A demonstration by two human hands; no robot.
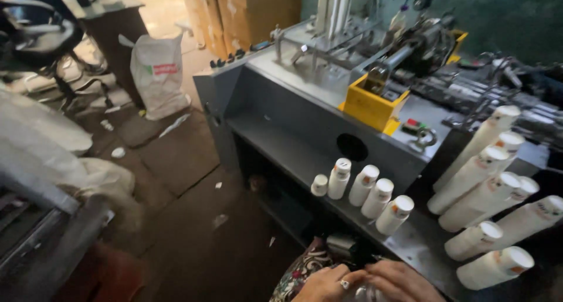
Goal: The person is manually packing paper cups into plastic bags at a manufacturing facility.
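Note:
At the bottom edge, my left hand point(328, 284), with a ring on one finger, and my right hand point(402, 281) come together over something pale and shiny between them; what it is stays unclear. Just above them, several short stacks of white paper cups point(363, 187) lean in a row on the grey metal shelf point(281, 146). Longer stacks of white paper cups point(489, 187) lie piled at the right. A patterned sleeve or cloth point(302, 272) sits by my left hand.
A grey machine point(328, 61) with a yellow housing point(369, 105) and rods fills the back. Cardboard boxes point(252, 11) stand behind it. A white sack point(157, 73) leans on the dirt floor at left, near a dark desk and chair point(41, 38). Pale bags point(41, 137) lie at left.

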